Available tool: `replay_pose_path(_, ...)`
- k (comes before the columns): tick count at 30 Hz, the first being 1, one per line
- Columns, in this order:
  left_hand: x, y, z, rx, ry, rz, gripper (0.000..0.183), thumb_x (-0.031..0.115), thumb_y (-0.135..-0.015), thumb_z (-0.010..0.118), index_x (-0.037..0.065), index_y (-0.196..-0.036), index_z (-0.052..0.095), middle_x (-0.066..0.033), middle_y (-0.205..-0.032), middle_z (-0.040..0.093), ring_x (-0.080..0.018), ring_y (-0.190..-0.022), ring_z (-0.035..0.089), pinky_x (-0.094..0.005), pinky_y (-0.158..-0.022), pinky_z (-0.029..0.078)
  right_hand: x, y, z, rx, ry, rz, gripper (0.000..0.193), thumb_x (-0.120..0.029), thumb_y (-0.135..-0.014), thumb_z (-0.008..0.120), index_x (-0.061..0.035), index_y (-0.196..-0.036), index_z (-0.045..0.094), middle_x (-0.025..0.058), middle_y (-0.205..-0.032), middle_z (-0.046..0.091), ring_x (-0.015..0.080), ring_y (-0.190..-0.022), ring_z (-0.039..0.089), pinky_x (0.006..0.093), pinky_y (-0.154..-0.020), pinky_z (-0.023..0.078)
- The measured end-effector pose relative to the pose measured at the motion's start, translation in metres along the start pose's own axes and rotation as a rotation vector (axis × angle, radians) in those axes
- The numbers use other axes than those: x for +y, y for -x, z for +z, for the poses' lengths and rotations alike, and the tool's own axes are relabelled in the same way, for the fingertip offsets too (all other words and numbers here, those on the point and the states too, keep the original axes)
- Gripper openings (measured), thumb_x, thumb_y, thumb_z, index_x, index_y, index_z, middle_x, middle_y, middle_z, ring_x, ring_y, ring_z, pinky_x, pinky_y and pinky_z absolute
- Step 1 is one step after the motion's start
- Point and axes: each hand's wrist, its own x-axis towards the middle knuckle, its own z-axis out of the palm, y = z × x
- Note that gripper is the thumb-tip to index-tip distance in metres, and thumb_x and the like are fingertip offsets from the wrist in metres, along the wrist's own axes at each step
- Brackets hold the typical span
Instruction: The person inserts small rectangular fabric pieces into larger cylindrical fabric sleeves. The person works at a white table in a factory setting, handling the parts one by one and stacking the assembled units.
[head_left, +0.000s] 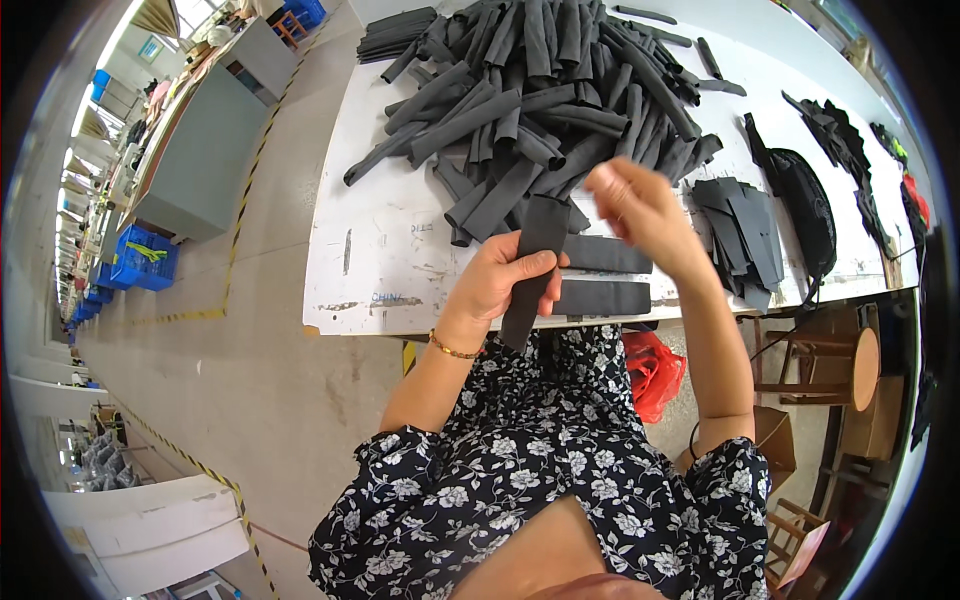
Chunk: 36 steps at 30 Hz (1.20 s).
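Note:
My left hand (pixel 502 277) is closed on a flat dark grey fabric strip (pixel 538 240), thumb on top, just over the table's near edge. My right hand (pixel 640 212) is raised to the right of the strip's upper end, apart from it. Its fingers are curled and smeared by motion, so I cannot make out whether they pinch anything. Two flat dark strips, an upper strip (pixel 607 254) and a lower strip (pixel 602 298), lie side by side at the front edge. Beyond my hands spreads a large heap of rolled dark grey fabric pieces (pixel 540 110).
The white table (pixel 350 265) holds a stack of flat dark pieces (pixel 738 235) at right, beside a black pouch (pixel 803 205). A red plastic bag (pixel 655 378) is under the table edge. A wooden stool (pixel 862 368) stands at right. Blue crates (pixel 145 258) sit across the aisle.

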Motion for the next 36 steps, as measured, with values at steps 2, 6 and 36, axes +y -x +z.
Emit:
replay_pose_path(2,-0.003,-0.004,0.001,-0.001,0.034,-0.001,0.02,0.016,-0.097,0.064,-0.004,-0.1,0.066,-0.013,-0.073,0.068,-0.0211,-0.054,0.065,-0.031,-0.05,0.055,0.013,0.005,0.015,-0.073,0.08,-0.072,0.037,-0.034,-0.094,0.067,0.0025,-0.089,0.068,0.0024,-0.062,0.057,0.0086,-0.056,0.046,0.0289,-0.051,0.039)
replay_pose_path(6,-0.01,-0.008,-0.001,0.014,0.095,0.013,0.024,0.02,-0.099,0.061,-0.003,-0.107,0.064,-0.0135,-0.078,0.07,-0.0225,-0.059,0.067,-0.0332,-0.055,0.056,0.015,-0.002,0.033,0.05,0.239,-0.116,0.034,-0.027,-0.091,0.071,0.0047,-0.082,0.068,0.0045,-0.059,0.057,0.0096,-0.056,0.045,0.031,-0.053,0.041)
replay_pose_path(36,-0.039,0.048,0.006,0.609,-0.449,0.23,0.018,0.005,-0.089,0.072,0.001,-0.107,0.069,0.0015,-0.084,0.067,-0.0035,-0.069,0.058,-0.0179,-0.057,0.044,0.074,0.09,-0.031,0.13,0.206,0.184,0.016,-0.009,-0.091,0.068,-0.0006,-0.104,0.064,-0.0025,-0.077,0.058,0.0044,-0.069,0.049,0.0228,-0.059,0.041)
